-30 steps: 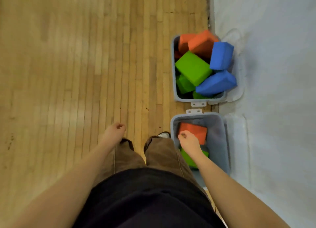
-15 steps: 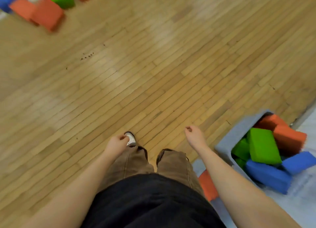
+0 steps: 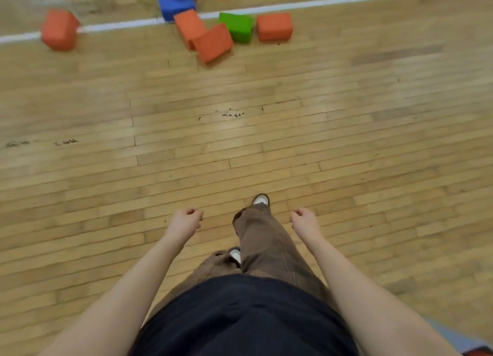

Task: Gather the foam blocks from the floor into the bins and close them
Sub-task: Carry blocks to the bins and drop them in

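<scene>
- While both hands, left (image 3: pixel 186 221) and right (image 3: pixel 304 220), hang loosely curled and empty, blocks (image 3: pixel 213 42) lie scattered along the white line (image 3: pixel 120 25).
- Blocks beyond the line could be overlooked.

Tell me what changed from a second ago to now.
The person turned away from the bins toward the loose foam blocks by the white line. The right hand left the orange block in the near bin. Both it and the left hand stay empty, loosely curled.
</scene>
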